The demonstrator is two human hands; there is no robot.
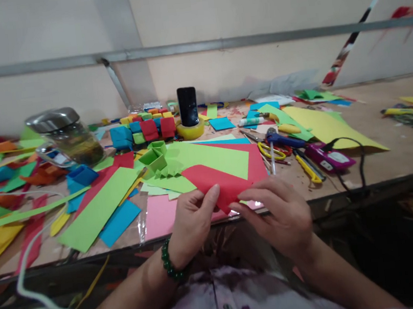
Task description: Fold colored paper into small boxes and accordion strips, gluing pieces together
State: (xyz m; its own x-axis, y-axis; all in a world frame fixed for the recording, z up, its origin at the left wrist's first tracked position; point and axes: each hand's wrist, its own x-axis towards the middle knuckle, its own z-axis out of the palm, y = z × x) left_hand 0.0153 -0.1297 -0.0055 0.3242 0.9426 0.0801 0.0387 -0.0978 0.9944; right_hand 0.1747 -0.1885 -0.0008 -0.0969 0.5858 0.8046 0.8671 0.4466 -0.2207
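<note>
Left hand (191, 220): pinches red sheet (229, 186), thumb uppermost.
Right hand (284, 212): seemingly pinches the sheet's near edge; contact blurred.

Red paper (219, 185) (bent), pinching fingers (210, 199), phone (187, 106)

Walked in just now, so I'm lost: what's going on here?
A person is handling a bent piece of red paper at the table's edge. The left hand grips it, thumb on top; the right hand has its fingertips at the near edge. Beyond it lies a green sheet, and a phone stands upright at a yellow tape roll.
</note>
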